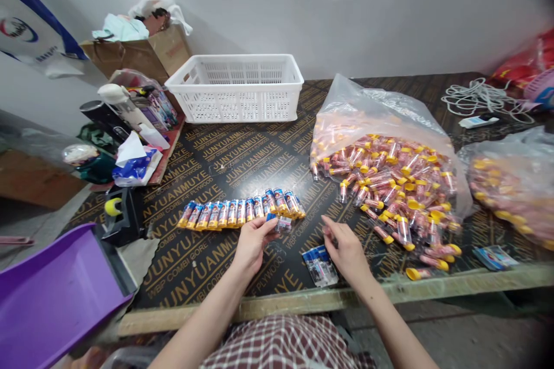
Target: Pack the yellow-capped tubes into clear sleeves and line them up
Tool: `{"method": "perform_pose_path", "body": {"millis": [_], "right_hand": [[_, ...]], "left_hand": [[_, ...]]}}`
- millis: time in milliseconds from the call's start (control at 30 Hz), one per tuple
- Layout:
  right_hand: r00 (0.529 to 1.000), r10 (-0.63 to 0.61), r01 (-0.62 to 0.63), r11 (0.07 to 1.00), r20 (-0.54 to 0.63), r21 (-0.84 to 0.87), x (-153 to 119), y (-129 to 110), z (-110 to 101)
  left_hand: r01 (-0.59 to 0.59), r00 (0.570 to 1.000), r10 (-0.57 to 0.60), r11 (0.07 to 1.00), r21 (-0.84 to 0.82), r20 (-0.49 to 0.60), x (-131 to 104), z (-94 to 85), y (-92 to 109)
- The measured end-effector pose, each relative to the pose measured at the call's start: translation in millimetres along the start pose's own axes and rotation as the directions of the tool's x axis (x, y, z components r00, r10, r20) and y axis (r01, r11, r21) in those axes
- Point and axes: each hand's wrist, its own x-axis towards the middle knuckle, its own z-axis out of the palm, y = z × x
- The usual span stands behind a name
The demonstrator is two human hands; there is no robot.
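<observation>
My left hand (252, 245) pinches a small clear plastic sleeve (284, 223) with blue and printed marks between thumb and fingers. Just beyond it lies a row of small tubes in blue and yellow printed wrappers (225, 213), side by side, a few at the right end resting on others. My right hand (348, 253) is empty, its index finger stretched out and the others loosely curled. Beside its thumb sits a stack of flat blue-and-clear sleeves (319, 265) on the table. Right of that hand spreads a pile of clear tubes with yellow caps and pink contents (402, 184).
The pile spills from a large clear bag (346, 95); another filled bag (515, 179) stands farther right. A white plastic basket (242, 101) is at the back. On the left are a tape dispenser (123, 222) and a purple dustpan (56, 294). White cable (480, 98) lies coiled back right.
</observation>
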Motion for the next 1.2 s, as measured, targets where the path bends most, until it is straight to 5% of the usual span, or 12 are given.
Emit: {"method": "perform_pose_path", "body": {"millis": [167,500,800,1033,1200], "right_hand": [[0.999,0.051,-0.048,0.981,-0.011,0.188,-7.2,10.1,12.7],[0.993,-0.066,0.096,0.932,-0.098,0.348,-1.2,-67.1,-26.2],[0.986,-0.136,0.16,0.942,-0.102,0.293,-7.5,-66.4,-6.7],[0.995,-0.035,0.079,0.833,-0.091,0.547,-10.6,-68.5,-9.0],[0.992,-0.078,0.123,0.775,-0.099,0.619,-8.5,-66.7,-11.1]], "left_hand": [[-0.013,1.0,0.013,1.0,-0.015,-0.019,0.1,0.1,1.2],[-0.029,0.998,0.029,1.0,-0.005,-0.049,0.8,0.0,-2.2],[-0.142,0.989,0.146,0.985,0.101,-0.034,-6.1,9.1,-12.1],[-0.058,0.997,0.06,0.996,-0.061,0.045,-10.4,13.8,-11.1],[0.025,0.982,-0.027,1.0,0.018,0.186,-11.9,10.4,-4.3]]}}
